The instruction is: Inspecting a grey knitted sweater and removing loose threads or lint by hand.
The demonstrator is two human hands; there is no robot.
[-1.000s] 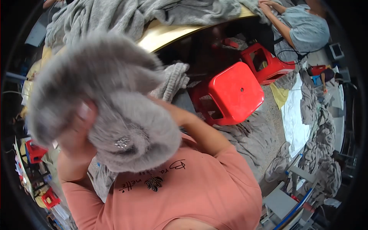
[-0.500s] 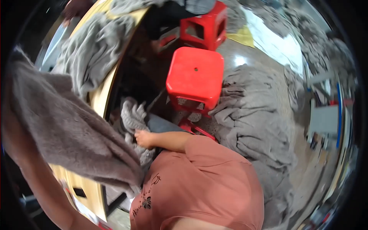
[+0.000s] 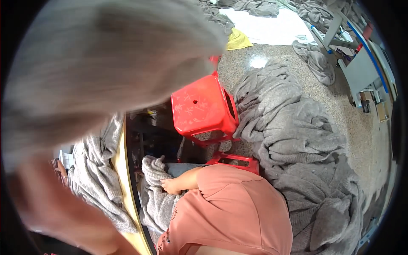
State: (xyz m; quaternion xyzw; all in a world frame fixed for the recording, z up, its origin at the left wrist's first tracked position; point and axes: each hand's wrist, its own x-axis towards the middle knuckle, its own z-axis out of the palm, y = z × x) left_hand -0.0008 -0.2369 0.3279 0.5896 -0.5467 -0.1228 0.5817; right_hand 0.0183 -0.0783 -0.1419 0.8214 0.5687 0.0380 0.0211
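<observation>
A large grey-brown fuzzy knit garment (image 3: 106, 63), smeared by motion, fills the upper left close to me. My left forearm (image 3: 63, 208) rises from the lower left into it. The garment is held up at that arm, and the cloth and blur hide my left hand's fingers. My right hand (image 3: 171, 186) is closed on a grey knitted garment (image 3: 154, 208) bunched at my lap, beside the table edge. This piece has a ribbed part at its top, near my fingers.
More grey knitwear (image 3: 95, 174) lies on the pale wooden table (image 3: 127, 187). Red plastic stools (image 3: 199, 106) stand ahead. A long heap of grey knits (image 3: 297, 136) covers the floor at right. White sheeting (image 3: 267, 27) lies behind. Another person's hand (image 3: 62, 169) shows at far left.
The grey-brown garment has swung up from the left side across the upper left, with my left arm. My right hand stays on the bunched garment. The view has shifted.
</observation>
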